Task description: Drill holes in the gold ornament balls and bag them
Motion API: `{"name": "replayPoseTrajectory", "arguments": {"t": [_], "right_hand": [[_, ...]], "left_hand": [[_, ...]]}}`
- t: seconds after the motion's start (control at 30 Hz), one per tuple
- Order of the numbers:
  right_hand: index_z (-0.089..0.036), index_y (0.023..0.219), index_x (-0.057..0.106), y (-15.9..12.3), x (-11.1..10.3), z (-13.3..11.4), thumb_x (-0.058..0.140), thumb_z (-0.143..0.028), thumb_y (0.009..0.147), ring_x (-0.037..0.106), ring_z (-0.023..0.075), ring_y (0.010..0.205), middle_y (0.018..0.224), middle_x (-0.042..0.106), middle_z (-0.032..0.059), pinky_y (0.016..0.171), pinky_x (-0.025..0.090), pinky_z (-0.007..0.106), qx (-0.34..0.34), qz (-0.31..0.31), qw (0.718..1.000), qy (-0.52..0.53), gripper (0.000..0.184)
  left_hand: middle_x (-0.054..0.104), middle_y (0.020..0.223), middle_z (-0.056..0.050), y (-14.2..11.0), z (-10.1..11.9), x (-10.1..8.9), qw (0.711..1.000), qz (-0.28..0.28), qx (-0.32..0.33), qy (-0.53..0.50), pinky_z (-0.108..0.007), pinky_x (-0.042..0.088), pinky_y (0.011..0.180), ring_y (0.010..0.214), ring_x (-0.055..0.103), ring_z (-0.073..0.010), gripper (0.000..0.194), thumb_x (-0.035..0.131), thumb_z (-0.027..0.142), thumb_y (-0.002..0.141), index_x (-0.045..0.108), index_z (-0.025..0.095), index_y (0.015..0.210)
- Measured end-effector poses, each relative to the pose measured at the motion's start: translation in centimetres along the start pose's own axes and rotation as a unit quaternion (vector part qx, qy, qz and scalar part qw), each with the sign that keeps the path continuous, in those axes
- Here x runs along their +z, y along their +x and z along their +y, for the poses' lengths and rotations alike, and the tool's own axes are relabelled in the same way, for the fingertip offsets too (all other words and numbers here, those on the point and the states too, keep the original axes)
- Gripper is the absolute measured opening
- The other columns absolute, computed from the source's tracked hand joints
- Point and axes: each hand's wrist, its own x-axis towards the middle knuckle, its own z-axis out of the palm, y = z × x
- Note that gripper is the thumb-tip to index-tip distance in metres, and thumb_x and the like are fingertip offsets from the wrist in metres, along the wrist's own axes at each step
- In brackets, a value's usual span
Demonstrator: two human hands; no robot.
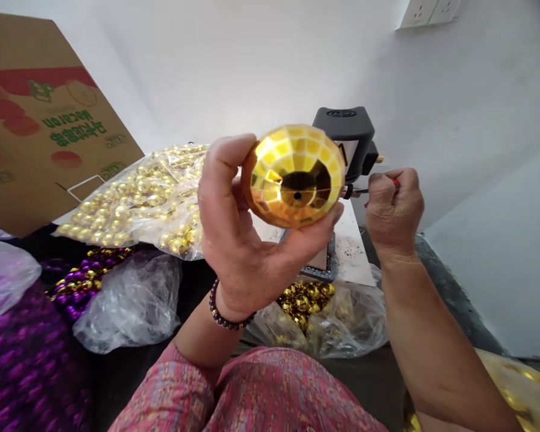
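Observation:
My left hand [247, 255] is closed around the sides of a shiny gold faceted ball [310, 157], raised close to the camera. A small dark hole shows in the ball's face. To the right, my right hand [392, 213] is a fist around a red-handled tool [395, 183]. Its thin shaft points left toward the ball and the black machine [344, 125] behind; the kind of tool, and whether it joins the machine, I cannot make out. The ball hides part of the machine. Beneath, a small framed plate [320, 270] rests on a white board [353, 249].
A clear bag of gold beads [126, 198] lies at left, before a cardboard box [40, 138]. Purple beads [27, 360] fill the lower left beside crumpled plastic [128, 306]. More gold beads [303, 305] sit in an open bag below the board. The wall [234, 66] stands behind.

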Motion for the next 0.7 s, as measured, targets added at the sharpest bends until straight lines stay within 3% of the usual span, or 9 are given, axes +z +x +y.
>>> {"name": "replayPoseTrajectory", "arguments": {"t": [0.1, 0.2, 0.3, 0.47, 0.57, 0.63, 0.7], "right_hand": [[-0.02, 0.086, 0.049, 0.0, 0.0, -0.2, 0.055, -0.045, 0.09, 0.049, 0.0104, 0.068, 0.066, 0.049, -0.0028, 0.075, 0.037, 0.027, 0.004, 0.0, 1.0, -0.006, 0.026], [-0.02, 0.086, 0.048, 0.2, 0.1, 0.0, 0.055, -0.043, 0.088, 0.047, 0.0101, 0.064, 0.063, 0.049, -0.0033, 0.073, 0.036, 0.027, 0.003, 0.002, 1.0, -0.006, 0.024], [-0.021, 0.085, 0.048, 0.3, 0.1, 0.3, 0.056, -0.043, 0.085, 0.047, 0.0102, 0.062, 0.062, 0.05, -0.0028, 0.071, 0.035, 0.028, -0.002, 0.011, 1.0, 0.001, 0.023], [-0.02, 0.086, 0.052, 0.4, 0.2, 0.4, 0.058, -0.041, 0.082, 0.047, 0.0107, 0.06, 0.059, 0.05, -0.0025, 0.069, 0.034, 0.028, -0.003, 0.02, 1.0, 0.005, 0.022], [-0.019, 0.088, 0.054, 0.6, 0.2, 0.6, 0.057, -0.037, 0.084, 0.047, 0.0109, 0.06, 0.06, 0.05, -0.0017, 0.069, 0.035, 0.029, -0.005, 0.022, 1.0, -0.007, 0.019], [-0.018, 0.091, 0.055, 0.7, 0.3, 1.1, 0.055, -0.034, 0.086, 0.048, 0.0109, 0.061, 0.063, 0.051, -0.0013, 0.069, 0.036, 0.028, -0.016, 0.025, 0.999, -0.018, 0.017], [-0.018, 0.092, 0.054, 1.0, 0.5, 1.7, 0.053, -0.034, 0.089, 0.049, 0.0107, 0.062, 0.066, 0.053, -0.0006, 0.068, 0.038, 0.028, -0.037, 0.028, 0.999, -0.029, 0.016]], "left_hand": [[0.057, 0.131, -0.004, 0.4, 0.2, -0.3, 0.999, 0.017, -0.003, 0.027, -0.032, 0.068, 0.087, 0.117, 0.069, -0.0214, 0.056, 0.078, 0.051, 0.092, 0.052, 0.038, 0.14], [0.057, 0.13, -0.003, 0.8, -0.3, -0.7, 0.996, 0.044, 0.013, 0.07, -0.035, 0.068, 0.09, 0.127, 0.067, -0.0255, 0.06, 0.073, 0.064, 0.093, 0.047, 0.037, 0.141], [0.055, 0.13, -0.003, 1.3, -1.0, -1.4, 0.99, 0.087, 0.055, 0.094, -0.035, 0.069, 0.085, 0.13, 0.066, -0.0275, 0.061, 0.073, 0.065, 0.092, 0.047, 0.036, 0.138], [0.053, 0.134, -0.004, 1.9, 0.1, -2.5, 0.99, 0.072, 0.034, 0.118, -0.037, 0.07, 0.088, 0.131, 0.066, -0.0261, 0.061, 0.073, 0.06, 0.094, 0.043, 0.037, 0.142], [0.055, 0.135, -0.004, 0.8, 1.3, -2.8, 0.991, 0.058, 0.007, 0.121, -0.04, 0.069, 0.091, 0.126, 0.067, -0.0245, 0.057, 0.072, 0.054, 0.098, 0.041, 0.038, 0.143], [0.06, 0.131, -0.005, -1.4, 1.7, -3.0, 0.997, -0.012, -0.009, 0.078, -0.043, 0.068, 0.096, 0.122, 0.068, -0.0245, 0.052, 0.073, 0.045, 0.098, 0.044, 0.035, 0.14], [0.066, 0.126, -0.007, -4.8, 1.6, -3.2, 0.983, -0.175, -0.052, 0.016, -0.045, 0.066, 0.103, 0.121, 0.07, -0.025, 0.048, 0.074, 0.036, 0.097, 0.047, 0.031, 0.137]]}}
